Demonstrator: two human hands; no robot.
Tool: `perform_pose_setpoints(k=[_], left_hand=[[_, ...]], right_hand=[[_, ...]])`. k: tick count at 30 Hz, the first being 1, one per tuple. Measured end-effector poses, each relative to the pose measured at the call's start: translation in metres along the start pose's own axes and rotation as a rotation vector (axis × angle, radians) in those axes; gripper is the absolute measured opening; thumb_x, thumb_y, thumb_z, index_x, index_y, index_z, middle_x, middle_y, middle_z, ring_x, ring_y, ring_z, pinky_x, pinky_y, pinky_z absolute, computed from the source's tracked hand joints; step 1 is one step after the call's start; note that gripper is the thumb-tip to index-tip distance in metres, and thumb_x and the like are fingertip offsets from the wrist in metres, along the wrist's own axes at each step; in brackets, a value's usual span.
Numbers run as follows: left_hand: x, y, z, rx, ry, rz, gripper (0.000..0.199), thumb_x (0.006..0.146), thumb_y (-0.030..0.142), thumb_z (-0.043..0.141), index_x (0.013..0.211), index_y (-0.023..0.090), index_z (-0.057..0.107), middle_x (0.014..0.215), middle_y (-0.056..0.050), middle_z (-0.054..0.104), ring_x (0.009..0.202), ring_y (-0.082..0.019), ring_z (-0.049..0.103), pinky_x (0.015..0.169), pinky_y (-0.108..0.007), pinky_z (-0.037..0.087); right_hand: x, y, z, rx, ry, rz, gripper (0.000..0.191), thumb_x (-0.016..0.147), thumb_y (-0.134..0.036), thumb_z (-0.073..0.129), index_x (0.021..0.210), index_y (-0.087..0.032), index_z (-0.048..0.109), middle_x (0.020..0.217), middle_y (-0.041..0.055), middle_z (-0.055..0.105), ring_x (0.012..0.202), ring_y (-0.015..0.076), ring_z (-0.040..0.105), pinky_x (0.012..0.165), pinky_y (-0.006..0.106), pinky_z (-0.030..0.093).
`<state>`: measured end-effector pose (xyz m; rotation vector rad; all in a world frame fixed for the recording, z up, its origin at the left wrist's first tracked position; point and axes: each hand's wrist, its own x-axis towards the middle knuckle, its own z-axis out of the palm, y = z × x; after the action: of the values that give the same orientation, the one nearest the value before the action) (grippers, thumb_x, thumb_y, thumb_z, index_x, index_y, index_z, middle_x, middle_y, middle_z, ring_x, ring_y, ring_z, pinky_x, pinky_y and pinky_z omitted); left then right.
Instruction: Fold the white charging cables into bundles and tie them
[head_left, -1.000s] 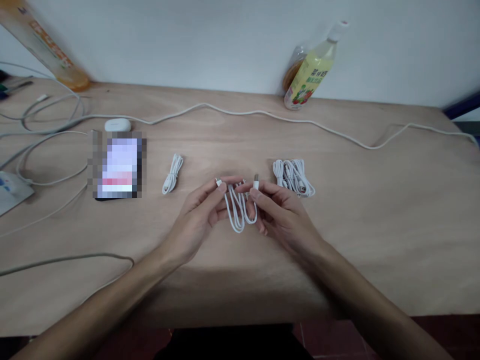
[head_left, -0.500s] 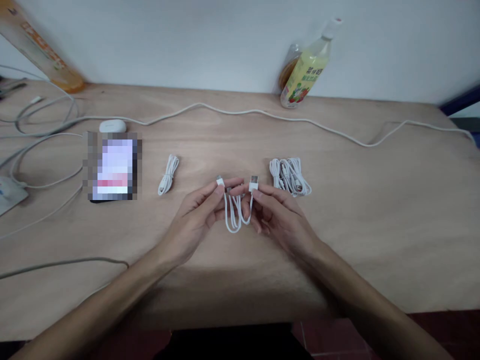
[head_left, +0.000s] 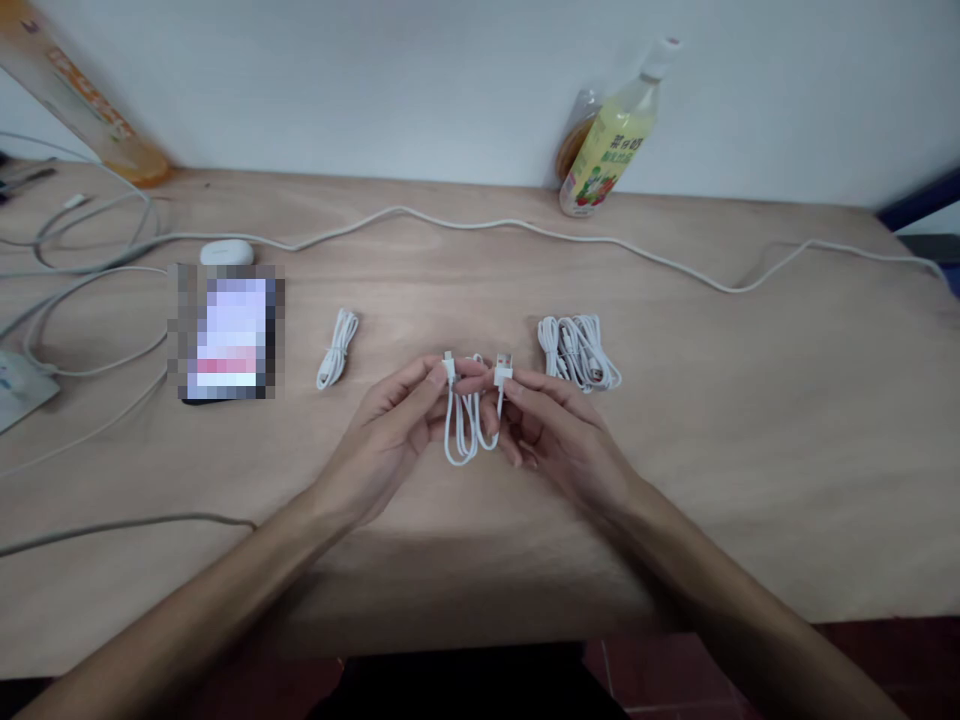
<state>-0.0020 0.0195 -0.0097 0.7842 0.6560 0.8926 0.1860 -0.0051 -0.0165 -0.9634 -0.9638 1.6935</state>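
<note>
A white USB cable (head_left: 463, 455) hangs in loops between my two hands, above the wooden table. My left hand (head_left: 401, 420) is closed, pinching the cable's small plug (head_left: 448, 368) between thumb and finger. In my right hand (head_left: 555, 425), also closed, is the larger USB-A plug (head_left: 503, 372), its metal end pointing away from me. Both plugs are upright, a short gap apart. A single coiled white cable (head_left: 337, 350) lies left of my hands. Several coiled white cables (head_left: 577, 352) lie in a pile just beyond my right hand.
A phone (head_left: 231, 335) with a blurred screen and a white earbud case (head_left: 226, 252) are at the left, near tangled cords and a power strip (head_left: 22, 390). One long white cord (head_left: 465, 223) crosses the back. Drink bottles (head_left: 611, 140) (head_left: 97, 110) stand by the wall.
My left hand has turned its small plug more upright and slightly toward the right one. The right plug has shifted a little left. The cable loops swing slightly; things on the table stay put.
</note>
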Motion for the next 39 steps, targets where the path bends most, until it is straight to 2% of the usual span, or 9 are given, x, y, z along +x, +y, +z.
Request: perform_pose_setpoints(k=[7,12,23,31,39], left_hand=[[0.0013,0.0037,0.0010,-0.035,0.066,-0.011,0.017,0.094,0.035,0.090,0.094,0.020,0.083,0.097,-0.005,0.085,0.091,-0.021,0.080,0.089,-0.034,0.065],[0.0006,0.0006,-0.0012,0.057,0.078,0.041,0.019,0.094,0.036,0.089,0.089,0.020,0.081,0.088,-0.003,0.082,0.083,-0.018,0.077,0.081,-0.031,0.065],[-0.0008,0.0012,-0.0024,0.286,0.155,0.103,0.017,0.094,0.034,0.087,0.085,0.021,0.082,0.083,-0.001,0.080,0.079,-0.015,0.070,0.079,-0.027,0.056],[-0.0009,0.0040,0.0019,0.324,0.200,0.072,0.021,0.088,0.039,0.092,0.080,0.021,0.085,0.081,-0.004,0.080,0.078,-0.019,0.070,0.079,-0.033,0.056],[-0.0014,0.0035,0.0016,0.294,0.208,0.043,0.022,0.086,0.040,0.093,0.078,0.022,0.085,0.080,-0.003,0.080,0.077,-0.019,0.069,0.077,-0.032,0.056]], right_hand=[[0.0002,0.0010,0.0003,-0.055,-0.013,-0.019,0.037,0.103,-0.056,0.070,0.103,-0.022,0.086,0.075,-0.0018,0.064,0.054,0.0082,0.052,0.047,0.023,0.037],[0.0012,0.0009,-0.0004,-0.094,-0.026,-0.015,0.040,0.102,-0.059,0.073,0.093,-0.021,0.082,0.062,-0.0026,0.065,0.052,0.0090,0.054,0.047,0.021,0.040],[0.0023,-0.0019,0.0026,-0.101,-0.015,-0.010,0.041,0.099,-0.059,0.077,0.085,-0.020,0.076,0.059,-0.0024,0.068,0.050,0.0096,0.058,0.047,0.019,0.046],[0.0024,0.0012,0.0032,-0.150,-0.001,-0.011,0.044,0.099,-0.061,0.075,0.081,-0.021,0.076,0.058,-0.0017,0.069,0.049,0.0111,0.059,0.046,0.022,0.047],[0.0034,0.0046,0.0032,-0.137,-0.004,-0.017,0.044,0.101,-0.060,0.074,0.083,-0.020,0.077,0.058,-0.0016,0.068,0.049,0.0107,0.058,0.046,0.022,0.046]])
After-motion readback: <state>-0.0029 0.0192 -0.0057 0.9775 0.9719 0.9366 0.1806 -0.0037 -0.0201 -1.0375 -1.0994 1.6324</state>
